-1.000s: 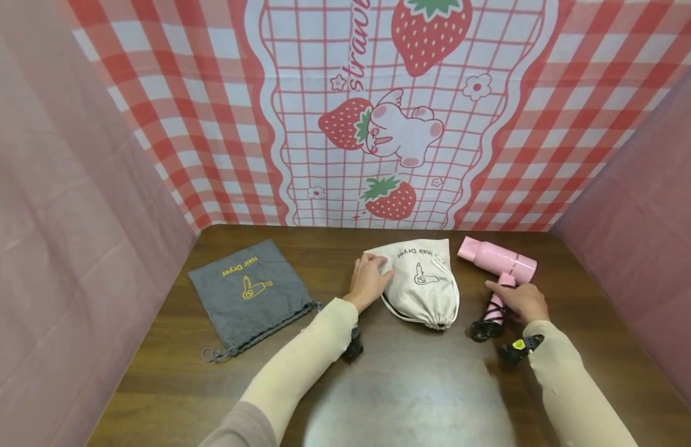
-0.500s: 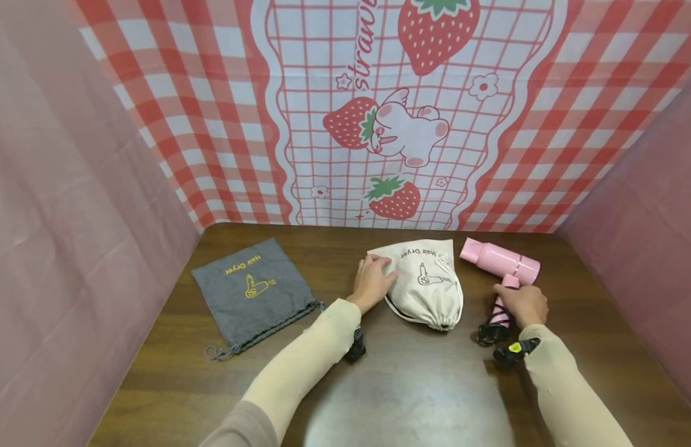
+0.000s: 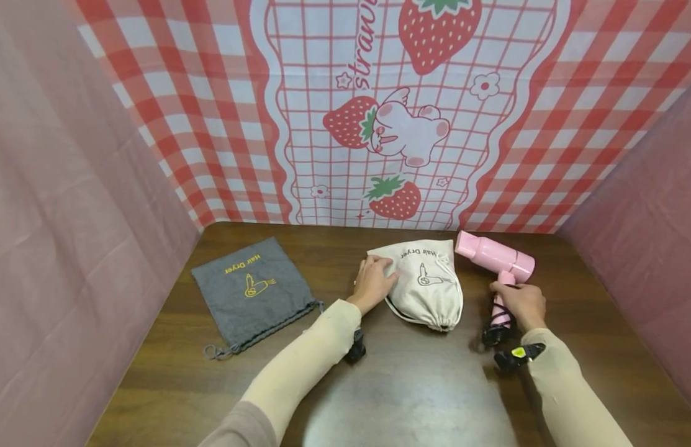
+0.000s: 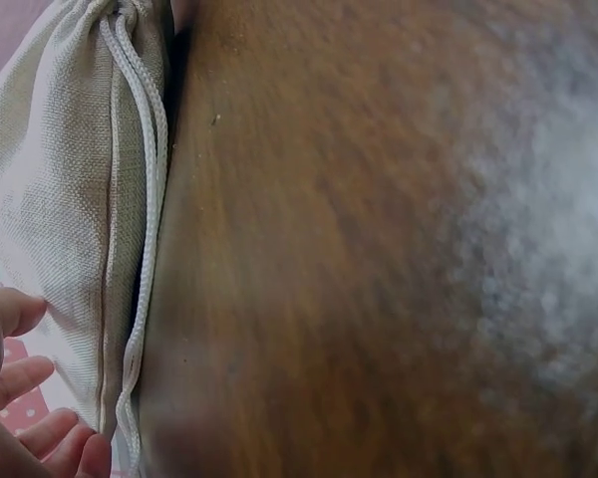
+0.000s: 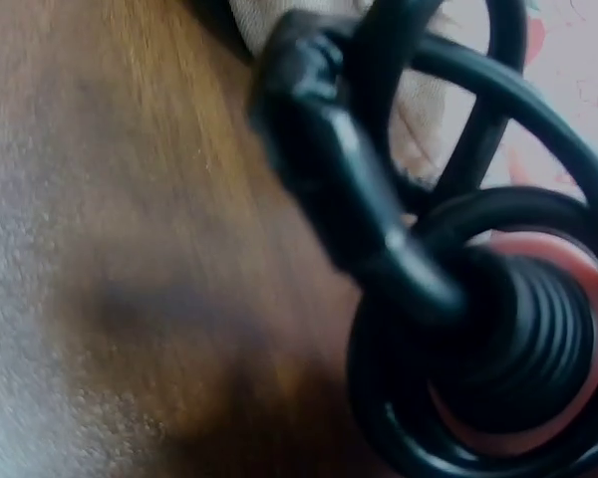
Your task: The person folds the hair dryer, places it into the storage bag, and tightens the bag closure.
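Note:
A cream drawstring bag (image 3: 426,285) printed "Hair Dryer" lies bulging at the table's centre. My left hand (image 3: 374,283) rests against its left side, with loosely bent fingers (image 4: 25,383) touching the cloth and no pinch visible. At the right, my right hand (image 3: 524,303) grips the handle of a pink hair dryer (image 3: 498,257), whose nozzle points left beside the bag. The dryer's black cord (image 5: 478,299) is looped around the handle and fills much of the right wrist view. That close view hides the right fingers.
A flat grey drawstring bag (image 3: 252,292) with a yellow dryer print lies at the left of the brown wooden table (image 3: 401,397). A red-checked strawberry cloth (image 3: 356,155) hangs along the back edge, and pink curtains (image 3: 652,248) close the sides.
My right hand has taken hold of the hair dryer's handle and shifted the dryer slightly up and left, towards the cream bag. The left hand has stayed at the bag.

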The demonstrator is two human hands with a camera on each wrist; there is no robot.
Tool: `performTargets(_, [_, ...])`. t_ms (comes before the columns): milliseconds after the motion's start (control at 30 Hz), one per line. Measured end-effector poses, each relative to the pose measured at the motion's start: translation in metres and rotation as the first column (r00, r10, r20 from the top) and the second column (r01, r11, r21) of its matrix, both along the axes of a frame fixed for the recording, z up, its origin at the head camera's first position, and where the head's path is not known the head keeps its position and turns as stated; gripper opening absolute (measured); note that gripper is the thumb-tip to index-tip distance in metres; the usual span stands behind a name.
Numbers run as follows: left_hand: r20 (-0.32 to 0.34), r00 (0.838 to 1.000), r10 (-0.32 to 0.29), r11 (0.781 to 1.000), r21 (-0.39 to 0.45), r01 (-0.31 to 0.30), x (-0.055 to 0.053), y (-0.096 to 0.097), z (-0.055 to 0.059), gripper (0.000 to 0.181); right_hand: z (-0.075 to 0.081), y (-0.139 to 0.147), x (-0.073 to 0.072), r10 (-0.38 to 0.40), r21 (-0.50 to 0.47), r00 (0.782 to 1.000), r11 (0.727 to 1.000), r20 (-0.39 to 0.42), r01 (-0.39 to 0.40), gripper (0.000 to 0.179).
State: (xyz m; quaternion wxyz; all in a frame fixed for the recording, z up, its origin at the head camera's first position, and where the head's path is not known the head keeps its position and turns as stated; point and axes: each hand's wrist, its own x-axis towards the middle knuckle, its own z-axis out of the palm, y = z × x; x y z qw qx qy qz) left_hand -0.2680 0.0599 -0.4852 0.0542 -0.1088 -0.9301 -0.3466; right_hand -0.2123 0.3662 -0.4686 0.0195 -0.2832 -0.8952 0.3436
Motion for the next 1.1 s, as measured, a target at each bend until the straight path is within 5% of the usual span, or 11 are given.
performTargets(267, [-0.023,0.999,-0.023,1.0,0.001,0.023,0.0,0.001,0.003,0.036,0.013,-0.008,0.002,0.076,-0.012,0.995,0.997,-0.071,-0.077,0.074])
performTargets(833, [-0.07,0.996,-0.063,0.997,0.047,0.067,0.003,0.004,0.01,0.033,0.034,-0.023,0.002,0.254,0.049,0.965,0.967,-0.074,-0.25,0.066])
performTargets(1100, [-0.019,0.992,-0.128,0.986,0.101,0.129,0.003,0.007,0.014,0.038,0.043,-0.036,0.005,0.321,0.061,0.944,0.946,-0.074,-0.317,0.067])
